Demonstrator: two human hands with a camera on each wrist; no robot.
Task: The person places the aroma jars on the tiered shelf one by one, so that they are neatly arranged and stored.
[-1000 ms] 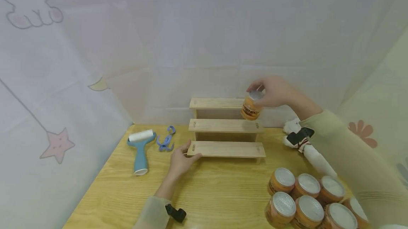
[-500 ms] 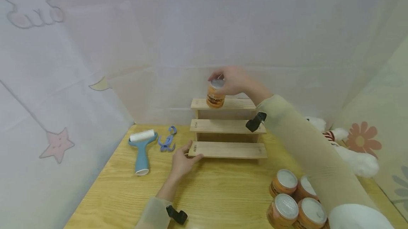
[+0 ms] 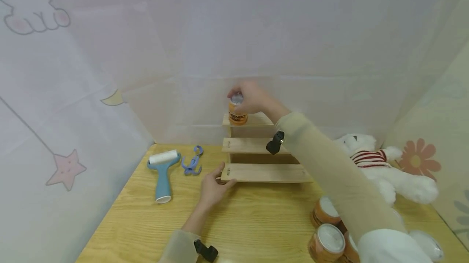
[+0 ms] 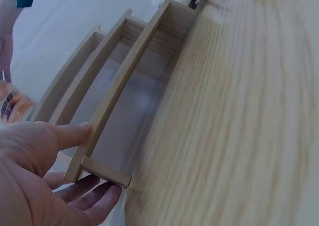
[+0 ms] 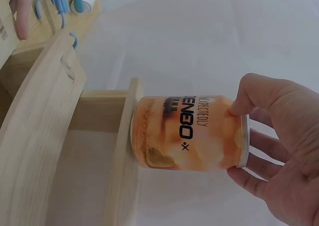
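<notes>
My right hand [image 3: 250,99] grips an orange can [image 5: 189,132] by its upper rim, thumb on one side and fingers on the other. The can stands upright at the left end of the top step of a three-step wooden shelf [image 3: 265,172], its base right at the board in the right wrist view. At the shelf's lower left corner, my left hand [image 3: 213,189] holds the end of the bottom step. Its thumb lies on the front edge and its fingers reach round the side panel, as the left wrist view shows [image 4: 50,161].
Several more orange cans [image 3: 325,243] stand at the front right, partly behind my right sleeve. A white plush bear [image 3: 370,161] in a striped top lies at the right. To the left are a blue-handled lint roller [image 3: 163,175] and a blue hook [image 3: 192,164]. A printed cloth hangs behind.
My right hand has carried the can leftward from over the shelf's right end to the top step's left end. The left hand keeps its hold on the shelf.
</notes>
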